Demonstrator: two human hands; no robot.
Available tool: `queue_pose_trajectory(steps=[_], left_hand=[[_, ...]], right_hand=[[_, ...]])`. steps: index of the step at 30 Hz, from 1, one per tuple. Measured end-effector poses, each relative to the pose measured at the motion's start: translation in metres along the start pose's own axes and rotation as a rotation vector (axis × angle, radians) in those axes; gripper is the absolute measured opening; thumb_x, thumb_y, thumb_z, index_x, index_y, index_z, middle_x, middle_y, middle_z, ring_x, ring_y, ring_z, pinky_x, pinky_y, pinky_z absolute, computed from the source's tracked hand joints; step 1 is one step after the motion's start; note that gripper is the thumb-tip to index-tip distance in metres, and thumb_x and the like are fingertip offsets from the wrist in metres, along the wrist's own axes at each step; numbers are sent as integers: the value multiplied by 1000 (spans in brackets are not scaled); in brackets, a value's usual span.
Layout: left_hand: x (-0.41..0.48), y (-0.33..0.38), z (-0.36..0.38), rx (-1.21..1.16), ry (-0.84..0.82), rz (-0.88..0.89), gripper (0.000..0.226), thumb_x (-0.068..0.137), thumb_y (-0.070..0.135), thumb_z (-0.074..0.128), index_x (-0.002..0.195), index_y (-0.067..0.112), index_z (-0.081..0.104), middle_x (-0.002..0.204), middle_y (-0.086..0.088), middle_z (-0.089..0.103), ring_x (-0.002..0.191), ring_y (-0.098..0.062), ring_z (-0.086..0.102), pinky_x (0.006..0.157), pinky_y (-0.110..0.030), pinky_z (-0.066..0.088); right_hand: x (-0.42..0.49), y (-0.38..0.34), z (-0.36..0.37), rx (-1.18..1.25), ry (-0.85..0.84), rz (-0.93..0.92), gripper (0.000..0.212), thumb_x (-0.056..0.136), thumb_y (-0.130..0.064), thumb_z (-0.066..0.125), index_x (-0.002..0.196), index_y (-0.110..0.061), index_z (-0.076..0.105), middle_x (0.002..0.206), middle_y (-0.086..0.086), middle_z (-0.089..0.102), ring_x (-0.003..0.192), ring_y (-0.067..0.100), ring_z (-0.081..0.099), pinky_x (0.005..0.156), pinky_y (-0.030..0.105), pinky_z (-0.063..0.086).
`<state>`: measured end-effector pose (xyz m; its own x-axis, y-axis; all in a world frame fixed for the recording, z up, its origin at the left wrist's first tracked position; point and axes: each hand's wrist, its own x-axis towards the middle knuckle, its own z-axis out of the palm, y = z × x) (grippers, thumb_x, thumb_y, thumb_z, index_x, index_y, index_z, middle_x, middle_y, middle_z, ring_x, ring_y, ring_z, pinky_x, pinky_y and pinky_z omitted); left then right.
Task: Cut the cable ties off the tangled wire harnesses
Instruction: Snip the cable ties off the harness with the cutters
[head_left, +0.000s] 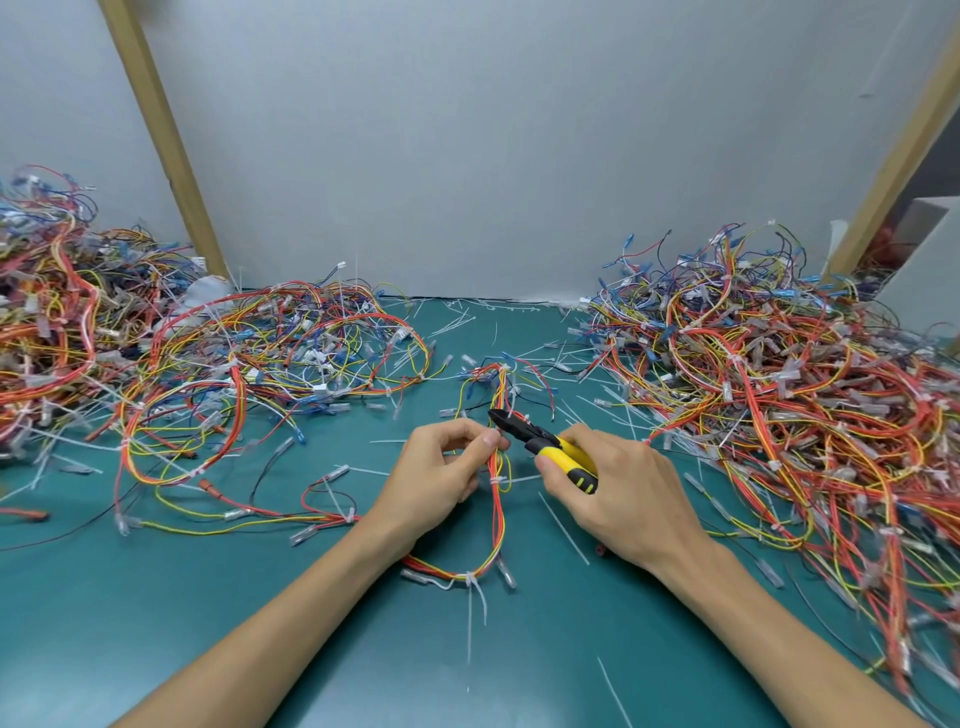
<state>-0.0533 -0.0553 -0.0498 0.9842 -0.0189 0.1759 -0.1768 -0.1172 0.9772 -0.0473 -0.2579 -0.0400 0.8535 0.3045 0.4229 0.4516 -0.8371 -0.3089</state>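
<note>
A red, orange and yellow wire harness (497, 525) lies looped on the green mat in front of me. My left hand (441, 480) pinches its bundle between thumb and fingers. My right hand (618, 493) grips yellow-handled cutters (545, 441), whose black jaws point left at the bundle just above my left thumb. A white cable tie (497, 480) wraps the bundle below the pinch. Another white tie (471, 579) sits at the bottom of the loop, its tail trailing toward me.
A large heap of tangled harnesses (789, 395) fills the right side. Another heap (171, 358) spreads across the left and back. Cut white tie pieces (563, 527) litter the green mat (260, 597). A grey wall with wooden posts stands behind.
</note>
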Motion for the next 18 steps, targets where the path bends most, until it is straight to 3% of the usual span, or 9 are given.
queue_pose_trajectory(steps=[5,18], left_hand=[[1,-2,0,-8,2,-9,21,98,17,56,84,8,69,61,6,52,40,-10,32,42,-16,26],[2,-3,-1,1,-1,-11,21,98,20,57,84,9,70,61,7,54,41,-10,34,42,-15,28]], right_hand=[[0,0,1,3,8,-3,35,88,-64,44,92,-31,55,72,-10,54,66,13,50,57,32,41],[0,-1,1,-32,-15,6,33,90,-62,46,94,-31,55,74,-10,54,67,13,50,58,32,42]])
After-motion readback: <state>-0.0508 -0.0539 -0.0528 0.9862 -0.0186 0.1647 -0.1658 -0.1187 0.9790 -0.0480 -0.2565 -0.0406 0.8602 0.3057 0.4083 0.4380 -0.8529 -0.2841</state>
